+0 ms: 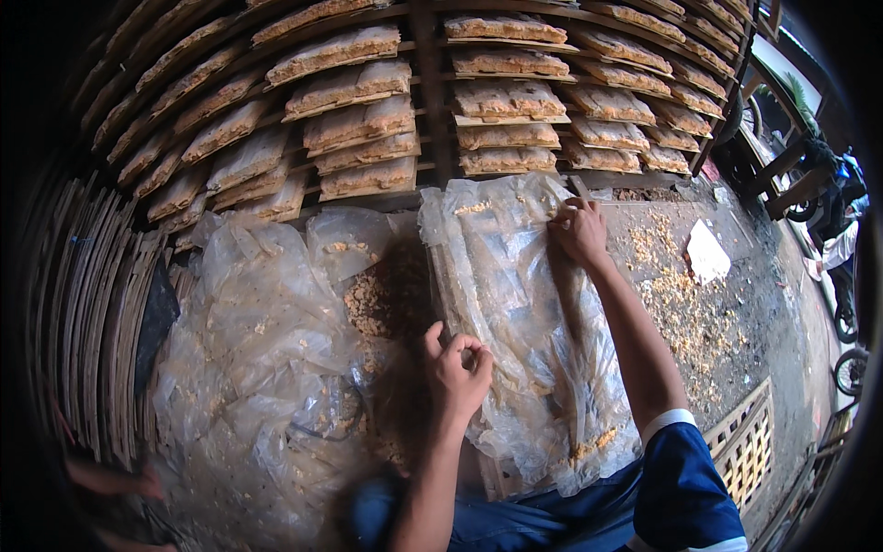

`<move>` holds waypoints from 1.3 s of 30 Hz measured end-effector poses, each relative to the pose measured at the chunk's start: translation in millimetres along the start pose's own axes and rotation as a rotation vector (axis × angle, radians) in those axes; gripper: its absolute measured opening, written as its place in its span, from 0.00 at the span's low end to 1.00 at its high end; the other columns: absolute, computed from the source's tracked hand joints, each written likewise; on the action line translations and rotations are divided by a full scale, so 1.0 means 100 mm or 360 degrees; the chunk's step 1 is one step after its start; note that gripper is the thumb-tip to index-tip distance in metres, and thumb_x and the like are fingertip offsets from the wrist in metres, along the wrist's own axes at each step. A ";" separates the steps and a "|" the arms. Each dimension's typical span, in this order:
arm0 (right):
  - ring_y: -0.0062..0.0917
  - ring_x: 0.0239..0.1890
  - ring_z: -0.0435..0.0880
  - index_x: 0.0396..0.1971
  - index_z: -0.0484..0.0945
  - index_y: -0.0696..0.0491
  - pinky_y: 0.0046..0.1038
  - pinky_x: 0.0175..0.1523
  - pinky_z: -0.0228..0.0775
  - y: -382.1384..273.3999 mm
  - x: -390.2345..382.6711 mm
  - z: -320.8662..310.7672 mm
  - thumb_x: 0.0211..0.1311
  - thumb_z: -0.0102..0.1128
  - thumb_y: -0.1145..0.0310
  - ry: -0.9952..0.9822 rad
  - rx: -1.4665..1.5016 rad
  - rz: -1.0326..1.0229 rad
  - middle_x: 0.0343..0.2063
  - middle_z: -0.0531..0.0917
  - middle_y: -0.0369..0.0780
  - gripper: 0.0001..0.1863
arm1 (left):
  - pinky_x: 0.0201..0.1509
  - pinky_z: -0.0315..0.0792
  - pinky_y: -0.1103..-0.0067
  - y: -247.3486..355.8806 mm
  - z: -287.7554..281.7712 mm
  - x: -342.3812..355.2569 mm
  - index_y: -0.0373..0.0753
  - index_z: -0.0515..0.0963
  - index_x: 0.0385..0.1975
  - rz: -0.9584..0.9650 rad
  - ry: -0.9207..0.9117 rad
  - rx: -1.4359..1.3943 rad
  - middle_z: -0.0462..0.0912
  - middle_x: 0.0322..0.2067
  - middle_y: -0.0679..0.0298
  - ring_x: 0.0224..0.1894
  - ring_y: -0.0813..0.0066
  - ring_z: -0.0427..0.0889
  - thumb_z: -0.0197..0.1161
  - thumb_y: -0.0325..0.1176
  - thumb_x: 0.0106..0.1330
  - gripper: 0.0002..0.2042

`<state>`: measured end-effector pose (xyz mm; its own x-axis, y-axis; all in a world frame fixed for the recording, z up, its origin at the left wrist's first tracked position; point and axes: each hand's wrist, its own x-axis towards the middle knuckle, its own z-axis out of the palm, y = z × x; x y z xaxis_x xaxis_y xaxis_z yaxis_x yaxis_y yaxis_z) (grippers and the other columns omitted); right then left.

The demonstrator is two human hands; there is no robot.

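A clear, crumpled plastic sheet (pixel 515 276) lies over a long, shallow wooden frame (pixel 447 285) in front of me. Crumbs cling to the plastic at its far and near ends. My left hand (pixel 457 375) is at the near left side, its thumb and forefinger pinched on the sheet's edge. At the far right corner, my right hand (pixel 581 232) has its fingers curled closed on the plastic. What lies beneath the sheet shows only dimly through the folds.
Racks of pale orange slabs (pixel 510 98) on boards stand ahead. Loose plastic sheeting (pixel 248 350) heaps up at left, beside stacked wooden slats (pixel 92 313). Crumbs (pixel 681 304), a white scrap (pixel 706 253) and a lattice panel (pixel 745 442) lie right. Another person's bare limb (pixel 115 478) shows lower left.
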<state>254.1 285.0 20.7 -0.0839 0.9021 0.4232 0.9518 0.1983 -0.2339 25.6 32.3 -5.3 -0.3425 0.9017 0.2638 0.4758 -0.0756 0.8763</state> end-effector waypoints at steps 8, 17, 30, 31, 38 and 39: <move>0.39 0.59 0.73 0.35 0.85 0.52 0.46 0.62 0.65 0.08 0.01 0.11 0.57 0.67 0.61 0.0140 0.0022 -0.0095 0.51 0.82 0.39 0.11 | 0.64 0.67 0.59 0.00 0.02 -0.01 0.39 0.79 0.30 0.0021 0.0023 -0.0048 0.69 0.56 0.40 0.63 0.41 0.69 0.70 0.29 0.57 0.06; 0.25 0.34 0.86 0.45 0.78 0.56 0.26 0.38 0.78 0.84 -0.19 -0.74 0.70 0.61 0.68 0.0329 0.1458 0.0792 0.35 0.87 0.41 0.09 | 0.65 0.66 0.60 -0.05 -0.02 0.02 0.40 0.79 0.31 -0.0010 0.0044 -0.0055 0.70 0.56 0.44 0.63 0.45 0.69 0.71 0.31 0.58 0.07; 0.45 0.52 0.82 0.55 0.76 0.57 0.38 0.56 0.76 0.74 -1.80 -1.83 0.62 0.66 0.68 -0.0334 0.0386 -0.0241 0.53 0.79 0.50 0.22 | 0.64 0.64 0.65 -0.08 -0.06 0.05 0.37 0.77 0.32 0.0116 0.0056 -0.0037 0.69 0.59 0.50 0.62 0.56 0.69 0.68 0.28 0.62 0.05; 0.44 0.54 0.80 0.54 0.76 0.57 0.38 0.58 0.75 0.35 -1.91 -2.01 0.62 0.65 0.68 -0.0497 0.0594 -0.0183 0.52 0.79 0.49 0.21 | 0.65 0.64 0.64 -0.16 -0.11 0.03 0.37 0.77 0.33 0.0122 0.0052 0.0011 0.69 0.58 0.50 0.63 0.56 0.69 0.68 0.28 0.62 0.06; 0.41 0.54 0.76 0.53 0.77 0.55 0.39 0.56 0.74 -0.31 -3.14 -2.14 0.59 0.67 0.65 -0.0548 0.0354 -0.0338 0.50 0.79 0.43 0.22 | 0.65 0.65 0.64 0.35 -0.14 -0.09 0.37 0.78 0.43 0.0522 0.0135 0.0212 0.70 0.58 0.52 0.62 0.53 0.70 0.68 0.31 0.63 0.11; 0.41 0.53 0.76 0.53 0.77 0.55 0.39 0.56 0.74 -0.36 -3.19 -2.14 0.58 0.68 0.64 -0.0501 0.0287 -0.0381 0.51 0.79 0.43 0.23 | 0.65 0.66 0.64 0.50 -0.21 -0.14 0.37 0.78 0.44 0.0630 0.0143 0.0234 0.70 0.59 0.53 0.62 0.53 0.70 0.68 0.32 0.64 0.12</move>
<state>309.4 -92.2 81.2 -0.4086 0.8898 0.2031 0.8302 0.4548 -0.3223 37.1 6.5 43.6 -0.1766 0.7741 0.6080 0.6929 -0.3409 0.6354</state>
